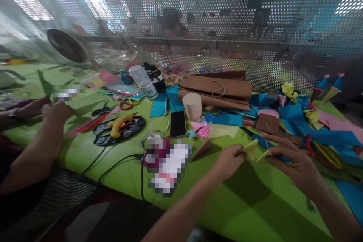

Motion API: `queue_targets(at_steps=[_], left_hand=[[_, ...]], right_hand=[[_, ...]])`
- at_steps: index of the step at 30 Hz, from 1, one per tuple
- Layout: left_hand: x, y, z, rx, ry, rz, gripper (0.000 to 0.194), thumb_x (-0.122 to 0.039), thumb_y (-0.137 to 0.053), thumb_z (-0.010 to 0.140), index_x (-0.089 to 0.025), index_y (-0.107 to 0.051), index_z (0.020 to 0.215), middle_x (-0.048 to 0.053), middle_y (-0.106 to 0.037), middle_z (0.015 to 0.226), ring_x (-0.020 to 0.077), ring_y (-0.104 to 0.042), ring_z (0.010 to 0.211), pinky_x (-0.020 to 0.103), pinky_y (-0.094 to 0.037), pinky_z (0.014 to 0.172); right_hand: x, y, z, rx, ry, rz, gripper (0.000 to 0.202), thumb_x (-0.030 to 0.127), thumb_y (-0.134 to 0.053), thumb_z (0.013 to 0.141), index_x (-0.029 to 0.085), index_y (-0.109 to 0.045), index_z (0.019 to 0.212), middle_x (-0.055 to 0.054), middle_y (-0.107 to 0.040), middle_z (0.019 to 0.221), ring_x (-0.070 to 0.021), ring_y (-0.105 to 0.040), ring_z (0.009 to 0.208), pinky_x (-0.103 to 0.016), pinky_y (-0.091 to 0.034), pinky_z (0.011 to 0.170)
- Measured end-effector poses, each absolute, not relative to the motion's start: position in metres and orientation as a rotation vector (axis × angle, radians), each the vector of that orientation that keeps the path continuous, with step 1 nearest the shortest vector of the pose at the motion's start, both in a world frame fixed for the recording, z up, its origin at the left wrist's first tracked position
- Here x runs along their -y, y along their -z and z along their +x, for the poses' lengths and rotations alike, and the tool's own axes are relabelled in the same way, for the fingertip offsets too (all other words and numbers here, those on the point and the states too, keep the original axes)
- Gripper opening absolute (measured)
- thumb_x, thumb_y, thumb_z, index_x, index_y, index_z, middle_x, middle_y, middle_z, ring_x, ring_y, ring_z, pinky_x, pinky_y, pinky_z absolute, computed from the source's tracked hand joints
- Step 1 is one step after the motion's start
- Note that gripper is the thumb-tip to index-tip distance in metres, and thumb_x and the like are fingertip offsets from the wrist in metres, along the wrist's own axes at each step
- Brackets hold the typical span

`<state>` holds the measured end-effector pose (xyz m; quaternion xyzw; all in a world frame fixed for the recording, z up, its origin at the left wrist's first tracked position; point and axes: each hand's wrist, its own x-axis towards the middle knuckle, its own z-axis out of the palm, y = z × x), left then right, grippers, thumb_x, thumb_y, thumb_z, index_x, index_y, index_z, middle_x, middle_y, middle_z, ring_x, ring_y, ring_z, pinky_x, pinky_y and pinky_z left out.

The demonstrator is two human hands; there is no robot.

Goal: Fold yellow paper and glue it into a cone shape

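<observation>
My left hand (231, 161) pinches a small folded yellow piece (250, 149), its fingers closed on it. Close by on the right, my right hand (295, 162) has thumb and finger closed on another small yellow piece (263, 155). The two pieces are held just above the green table (255, 211), with a narrow gap between them. A folded brown piece (202, 148) lies left of my left hand. Behind my hands are a brown square (267, 124) and blue sheets (297, 119).
Red and yellow scissors handles (324, 153) lie beyond my right hand. Left of centre are a black phone (177, 124), a beige roll (192, 106), a yellow glue gun (119, 125) on a dark palette and cables. Another person's hands (53, 111) work at the far left.
</observation>
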<state>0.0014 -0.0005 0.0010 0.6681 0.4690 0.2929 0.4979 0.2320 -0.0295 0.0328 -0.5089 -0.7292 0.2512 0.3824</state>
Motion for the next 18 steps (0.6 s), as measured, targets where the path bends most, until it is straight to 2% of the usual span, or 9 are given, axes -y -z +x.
queue_targets(at_steps=[1, 3, 5, 8, 10, 13, 18], left_hand=[[0.0, 0.0, 0.001, -1.144, -0.679, 1.756, 0.014, -0.015, -0.057, 0.082, -0.018, -0.053, 0.069, -0.001, -0.052, 0.072, 0.0148, -0.047, 0.071, 0.027, -0.032, 0.065], [0.001, 0.0, 0.0, -1.12, -0.67, 1.93, 0.015, -0.013, -0.061, 0.077, -0.018, -0.054, 0.065, -0.001, -0.053, 0.07, 0.0149, -0.048, 0.07, 0.028, -0.03, 0.064], [0.002, -0.002, 0.001, -1.109, -0.754, 1.869, 0.012, -0.017, -0.066, 0.078, -0.017, -0.059, 0.068, 0.0, -0.056, 0.07, 0.0145, -0.049, 0.069, 0.028, -0.031, 0.063], [0.002, -0.002, 0.004, -1.115, -0.92, 1.529, 0.019, -0.033, -0.072, 0.082, -0.017, -0.064, 0.077, 0.0, -0.059, 0.072, 0.0145, -0.052, 0.068, 0.026, -0.035, 0.062], [0.001, -0.001, 0.005, -1.044, -0.976, 1.373, 0.025, -0.04, -0.075, 0.082, -0.017, -0.066, 0.084, 0.002, -0.063, 0.078, 0.0156, -0.055, 0.072, 0.026, -0.041, 0.065], [0.0, 0.004, 0.007, -0.893, -0.989, 1.314, 0.026, -0.041, -0.073, 0.085, -0.017, -0.068, 0.094, 0.005, -0.069, 0.09, 0.0183, -0.061, 0.082, 0.029, -0.047, 0.075], [-0.001, 0.012, 0.01, -0.868, -0.948, 1.261, 0.019, -0.035, -0.064, 0.089, -0.017, -0.068, 0.092, 0.004, -0.067, 0.088, 0.0178, -0.062, 0.08, 0.029, -0.049, 0.075]], right_hand=[[0.029, -0.035, 0.232, 1.942, -0.648, -1.286, 0.022, 0.048, -0.069, 0.093, 0.028, -0.079, 0.089, -0.009, -0.067, 0.138, -0.0333, -0.062, 0.125, -0.043, -0.052, 0.099], [0.028, -0.034, 0.229, 2.029, -0.704, -1.305, 0.025, 0.049, -0.067, 0.094, 0.028, -0.079, 0.088, -0.01, -0.07, 0.131, -0.0334, -0.064, 0.123, -0.044, -0.052, 0.098], [0.025, -0.029, 0.227, 1.994, -0.8, -1.34, 0.028, 0.051, -0.067, 0.094, 0.027, -0.078, 0.088, -0.009, -0.076, 0.111, -0.031, -0.07, 0.106, -0.043, -0.054, 0.09], [0.023, -0.018, 0.223, 1.733, -1.036, -1.388, 0.032, 0.056, -0.071, 0.089, 0.025, -0.076, 0.09, -0.006, -0.076, 0.09, -0.0257, -0.07, 0.084, -0.037, -0.055, 0.075], [0.023, -0.013, 0.221, 1.514, -1.203, -1.396, 0.034, 0.057, -0.076, 0.085, 0.024, -0.076, 0.093, -0.005, -0.076, 0.089, -0.0244, -0.069, 0.081, -0.035, -0.055, 0.072], [0.026, -0.009, 0.217, 1.256, -1.318, -1.386, 0.035, 0.055, -0.082, 0.081, 0.024, -0.077, 0.094, -0.005, -0.075, 0.088, -0.0236, -0.069, 0.079, -0.034, -0.056, 0.07], [0.028, -0.007, 0.215, 1.176, -1.322, -1.357, 0.031, 0.05, -0.087, 0.077, 0.025, -0.078, 0.091, -0.004, -0.075, 0.092, -0.0229, -0.068, 0.084, -0.032, -0.054, 0.073]])
